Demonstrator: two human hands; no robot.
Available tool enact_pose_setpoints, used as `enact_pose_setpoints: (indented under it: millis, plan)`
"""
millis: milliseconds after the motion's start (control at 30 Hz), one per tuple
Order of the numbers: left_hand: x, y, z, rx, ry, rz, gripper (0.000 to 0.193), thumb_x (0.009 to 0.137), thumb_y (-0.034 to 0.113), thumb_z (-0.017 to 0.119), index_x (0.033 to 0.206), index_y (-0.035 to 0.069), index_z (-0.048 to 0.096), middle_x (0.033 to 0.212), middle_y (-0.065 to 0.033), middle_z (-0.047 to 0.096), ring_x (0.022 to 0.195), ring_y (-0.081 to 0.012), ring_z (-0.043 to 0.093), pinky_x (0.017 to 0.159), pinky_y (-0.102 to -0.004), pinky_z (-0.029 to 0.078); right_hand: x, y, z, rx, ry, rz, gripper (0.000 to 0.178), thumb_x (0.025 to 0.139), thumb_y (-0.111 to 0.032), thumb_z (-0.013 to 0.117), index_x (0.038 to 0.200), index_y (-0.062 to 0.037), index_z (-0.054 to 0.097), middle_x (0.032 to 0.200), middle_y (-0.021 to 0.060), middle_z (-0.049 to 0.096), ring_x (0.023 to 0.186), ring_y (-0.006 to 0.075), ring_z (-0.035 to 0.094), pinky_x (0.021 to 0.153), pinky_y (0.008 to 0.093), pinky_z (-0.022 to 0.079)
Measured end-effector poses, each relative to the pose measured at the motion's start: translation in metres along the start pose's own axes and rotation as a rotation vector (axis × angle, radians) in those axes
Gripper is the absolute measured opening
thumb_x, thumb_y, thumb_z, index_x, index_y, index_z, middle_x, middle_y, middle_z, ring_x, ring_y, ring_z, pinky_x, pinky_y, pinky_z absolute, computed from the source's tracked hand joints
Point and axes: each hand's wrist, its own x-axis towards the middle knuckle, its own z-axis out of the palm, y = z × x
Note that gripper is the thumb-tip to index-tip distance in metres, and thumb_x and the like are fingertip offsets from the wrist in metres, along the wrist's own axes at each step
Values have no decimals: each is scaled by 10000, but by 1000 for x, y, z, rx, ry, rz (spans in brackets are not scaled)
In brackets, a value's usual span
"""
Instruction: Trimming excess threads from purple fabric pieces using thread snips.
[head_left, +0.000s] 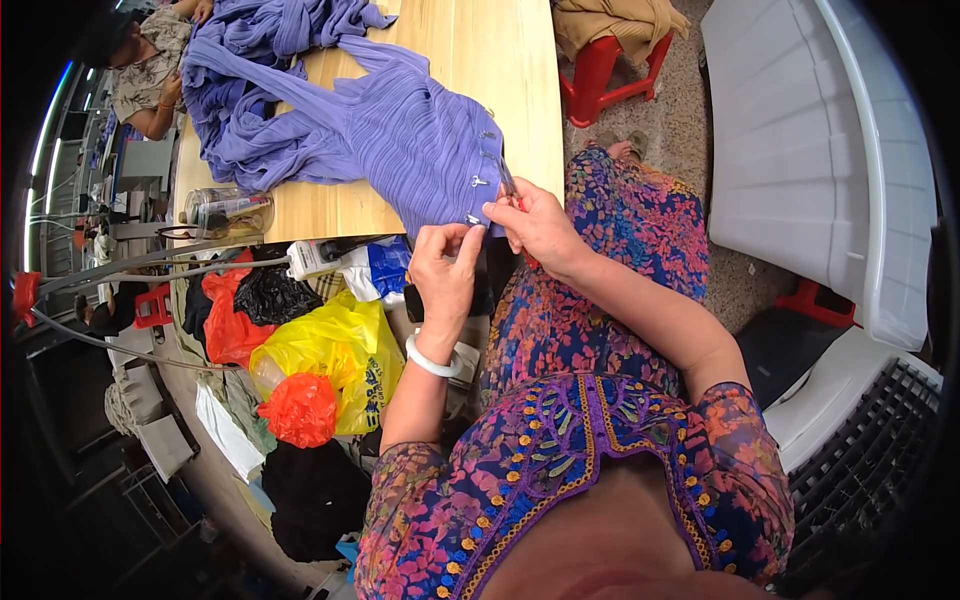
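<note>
A purple pleated garment (420, 135) lies over the table's near edge, its flat hem turned toward me. Small metal fasteners (480, 181), perhaps hooks or pins, sit in a row along that hem. My left hand (445, 270), with a white bangle on its wrist, pinches the hem's near corner between thumb and fingers. Closed around a pair of scissors (508, 182) with red handles, my right hand (540, 228) is beside the hem. The blades point away from me along the hem's right side. Both hands nearly touch at the corner.
The wooden table (480, 50) holds more purple fabric and a clear plastic container (228, 212). Below it on the left are yellow (350, 345), red and black bags, with cables above. A red stool (605, 80) and large white bin (790, 150) stand right. Another person (150, 75) sits far left.
</note>
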Motion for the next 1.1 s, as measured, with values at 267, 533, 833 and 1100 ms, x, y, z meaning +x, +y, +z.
enact_pose_setpoints:
  millis: [267, 533, 833, 1100]
  plan:
    - [1, -9, 6, -349, -92, -330, 108, 757, 79, 639, 790, -20, 609, 675, -2, 518, 587, -52, 453, 537, -197, 377, 0, 3, -4, -55, 27, -8, 134, 823, -126, 561, 784, -62, 450, 586, -42, 412, 419, 23, 375, 378, 164, 309]
    - [2, -8, 2, -5, -87, 55, 74, 792, 39, 578, 799, -35, 575, 776, -33, 532, 646, -74, 492, 583, -186, 402, 3, 2, -15, -219, -60, 50, 204, 814, -134, 564, 931, 11, 480, 691, -10, 498, 527, 38, 456, 454, 174, 383]
    - [0, -23, 3, -108, -65, -34, 52, 790, 28, 544, 788, -23, 556, 960, -165, 576, 752, -174, 581, 654, -264, 457, -17, -13, -21, -530, -109, 54, 340, 889, -288, 438, 1003, 32, 456, 821, 43, 543, 756, 93, 512, 696, 238, 417]
    - [1, -22, 1, -217, -104, -124, 51, 800, 22, 530, 770, -19, 529, 958, -169, 583, 662, -124, 591, 592, -230, 464, -18, -10, -23, -174, -365, 349, 284, 906, -273, 413, 1015, -22, 492, 728, 4, 507, 497, 30, 386, 426, 162, 314]
